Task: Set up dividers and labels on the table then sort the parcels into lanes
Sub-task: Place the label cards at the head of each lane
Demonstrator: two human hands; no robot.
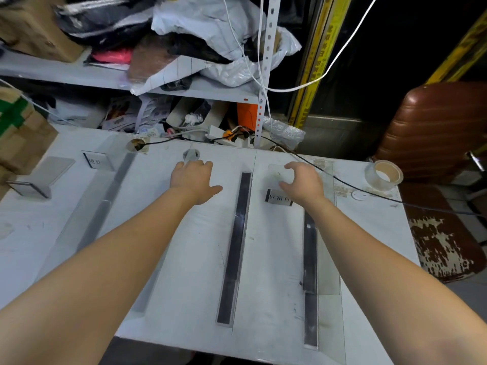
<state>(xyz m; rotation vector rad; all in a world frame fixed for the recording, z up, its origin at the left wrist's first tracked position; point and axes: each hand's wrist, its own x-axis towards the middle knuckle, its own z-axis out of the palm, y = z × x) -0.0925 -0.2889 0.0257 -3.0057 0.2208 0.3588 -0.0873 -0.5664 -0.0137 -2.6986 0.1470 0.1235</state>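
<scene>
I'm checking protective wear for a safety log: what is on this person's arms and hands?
Nothing worn shows: the left hand and right hand are ungloved, and both arms are bare to the frame edge, with no sleeves, watch, bands or rings visible.

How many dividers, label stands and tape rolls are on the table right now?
Dividers: 4 (one mostly hidden under an arm)
Label stands: 3
Tape rolls: 1
Total: 8
</scene>
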